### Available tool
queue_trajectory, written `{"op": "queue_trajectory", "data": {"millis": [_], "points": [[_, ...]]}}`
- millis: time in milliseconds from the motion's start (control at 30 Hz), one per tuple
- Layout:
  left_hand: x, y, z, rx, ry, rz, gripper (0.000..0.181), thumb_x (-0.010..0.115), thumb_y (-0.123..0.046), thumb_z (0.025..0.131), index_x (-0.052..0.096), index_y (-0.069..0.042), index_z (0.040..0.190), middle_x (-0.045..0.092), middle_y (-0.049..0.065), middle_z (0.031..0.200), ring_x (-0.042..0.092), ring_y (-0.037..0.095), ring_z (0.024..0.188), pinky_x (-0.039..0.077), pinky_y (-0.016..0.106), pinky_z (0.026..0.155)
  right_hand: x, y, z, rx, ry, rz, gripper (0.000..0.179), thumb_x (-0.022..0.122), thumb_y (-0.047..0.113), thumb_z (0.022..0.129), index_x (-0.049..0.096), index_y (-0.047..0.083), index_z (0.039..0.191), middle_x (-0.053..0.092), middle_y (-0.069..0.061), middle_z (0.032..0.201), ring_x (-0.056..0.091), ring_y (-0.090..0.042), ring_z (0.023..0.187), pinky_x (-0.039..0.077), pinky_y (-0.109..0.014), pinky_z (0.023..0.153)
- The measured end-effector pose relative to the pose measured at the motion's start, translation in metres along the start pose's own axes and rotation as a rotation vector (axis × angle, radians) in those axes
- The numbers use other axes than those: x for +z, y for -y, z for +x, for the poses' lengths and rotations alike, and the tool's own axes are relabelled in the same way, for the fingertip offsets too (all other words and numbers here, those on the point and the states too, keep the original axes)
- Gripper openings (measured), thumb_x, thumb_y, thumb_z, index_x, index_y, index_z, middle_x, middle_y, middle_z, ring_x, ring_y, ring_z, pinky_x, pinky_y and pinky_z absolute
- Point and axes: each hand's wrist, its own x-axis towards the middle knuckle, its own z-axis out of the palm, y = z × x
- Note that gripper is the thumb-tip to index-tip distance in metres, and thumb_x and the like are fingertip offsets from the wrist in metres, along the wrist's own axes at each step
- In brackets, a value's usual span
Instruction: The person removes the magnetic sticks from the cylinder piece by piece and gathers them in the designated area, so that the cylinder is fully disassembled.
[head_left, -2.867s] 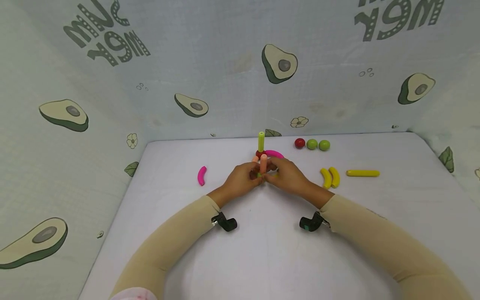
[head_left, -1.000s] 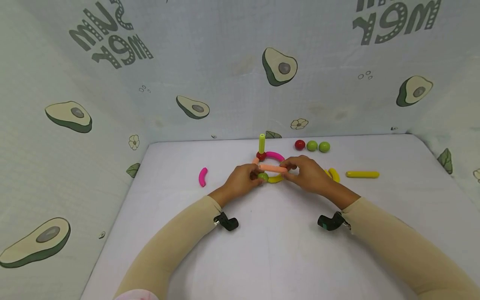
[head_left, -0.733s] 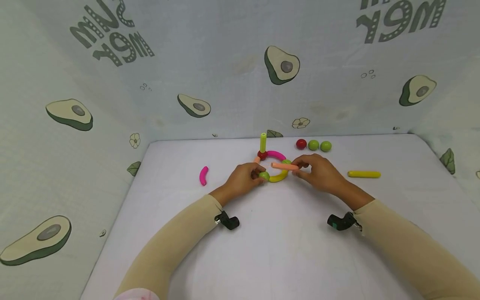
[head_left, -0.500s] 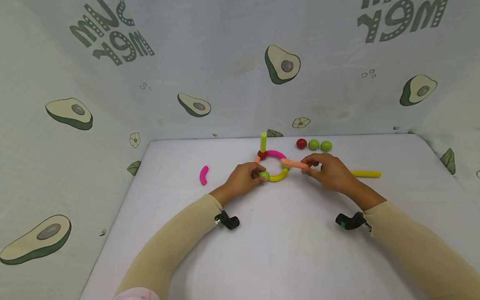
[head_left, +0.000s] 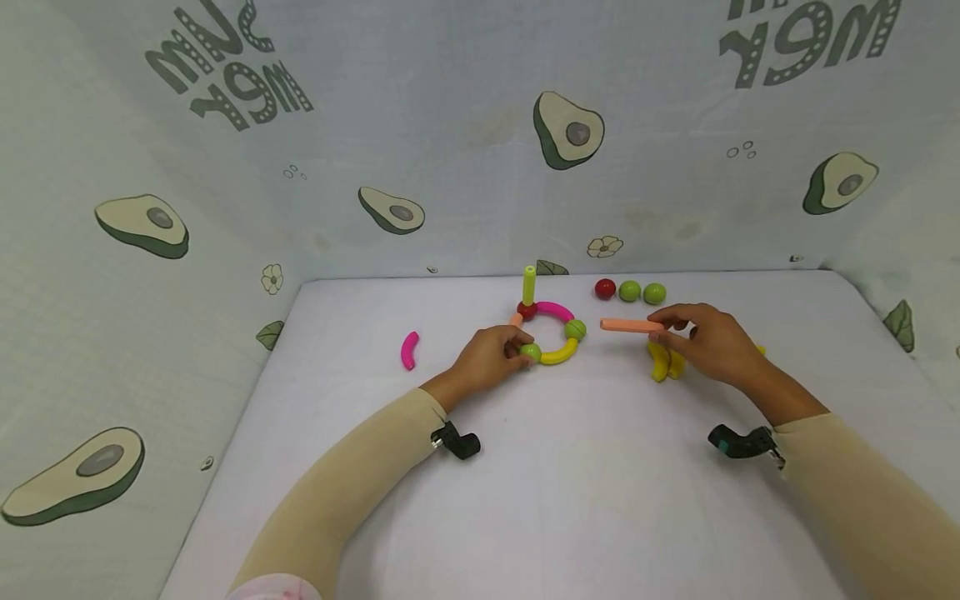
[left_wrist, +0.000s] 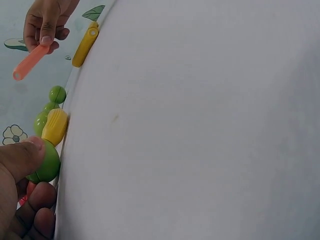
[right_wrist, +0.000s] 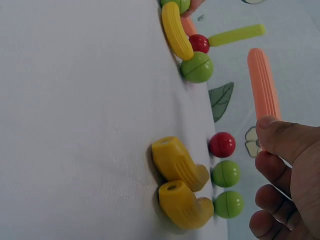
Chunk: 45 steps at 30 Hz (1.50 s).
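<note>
My left hand (head_left: 487, 358) pinches a green ball (head_left: 531, 352) at the near left corner of a ring of toy pieces. A curved yellow piece (head_left: 559, 353) runs from that ball to a second green ball (head_left: 575, 330). From there a curved pink piece (head_left: 555, 310) leads to a red ball (head_left: 527, 311) with a lime rod (head_left: 529, 286) upright on it. A salmon piece (head_left: 516, 320) on the left side is partly hidden by the hand. Right of the ring, my right hand (head_left: 708, 342) holds a straight salmon rod (right_wrist: 262, 82) by one end, raised above the table.
Two curved yellow pieces (right_wrist: 175, 157) lie below my right hand. A loose red ball (head_left: 605, 289) and two green balls (right_wrist: 226, 173) line the back. A yellow rod (left_wrist: 85, 45) lies far right, and a curved pink piece (head_left: 409, 351) left. Printed cloth hangs behind.
The salmon rod stood upright between both hands, then tipped level over the ring. My right hand has carried it off to the right. My left hand stays at the green ball.
</note>
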Motion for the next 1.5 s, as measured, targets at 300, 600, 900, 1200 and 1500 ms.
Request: {"op": "queue_trajectory", "data": {"millis": [300,600,900,1200,1500], "points": [[0.001,0.0,0.0,-0.003,0.005,-0.007,0.033,0.081,-0.017,0.09,0.072,-0.007,0.12,0.068,-0.004,0.093,0.06,0.009,0.084,0.051,0.02,0.075,-0.01,-0.023,-0.007,0.029,-0.033,-0.02,0.039,0.069,0.034,0.1,0.068,0.005,0.127,0.064,-0.02,0.115,0.053,-0.035,0.104,0.045,-0.047,0.081],[0.001,0.001,0.0,0.0,0.002,-0.011,0.033,0.082,-0.017,0.09,0.072,-0.006,0.12,0.068,-0.004,0.092,0.06,0.009,0.083,0.051,0.02,0.074,-0.02,-0.042,-0.014,0.062,-0.05,-0.032,0.043,0.07,0.033,0.1,0.065,0.002,0.129,0.062,-0.026,0.116,0.053,-0.04,0.101,0.046,-0.046,0.073],[0.001,0.001,0.001,-0.005,0.008,0.005,0.033,0.081,-0.018,0.091,0.072,-0.007,0.121,0.068,-0.004,0.092,0.06,0.008,0.083,0.051,0.02,0.073,-0.026,-0.06,-0.02,0.082,-0.059,-0.052,0.042,0.069,0.031,0.1,0.064,0.0,0.129,0.062,-0.028,0.116,0.052,-0.042,0.104,0.046,-0.052,0.08],[0.001,0.002,0.001,0.006,0.003,-0.005,0.033,0.081,-0.018,0.091,0.072,-0.007,0.12,0.068,-0.004,0.093,0.06,0.008,0.084,0.051,0.02,0.075,-0.033,-0.079,-0.025,0.099,-0.056,-0.073,0.044,0.067,0.034,0.101,0.063,0.001,0.13,0.061,-0.029,0.115,0.054,-0.044,0.1,0.044,-0.034,0.061],[0.001,0.003,0.001,0.012,0.001,0.002,0.033,0.082,-0.018,0.09,0.072,-0.007,0.12,0.068,-0.004,0.093,0.06,0.008,0.083,0.051,0.019,0.074,-0.04,-0.097,-0.029,0.116,-0.049,-0.099,0.045,0.065,0.035,0.102,0.061,0.0,0.131,0.059,-0.031,0.116,0.054,-0.047,0.1,0.046,-0.047,0.068]]}}
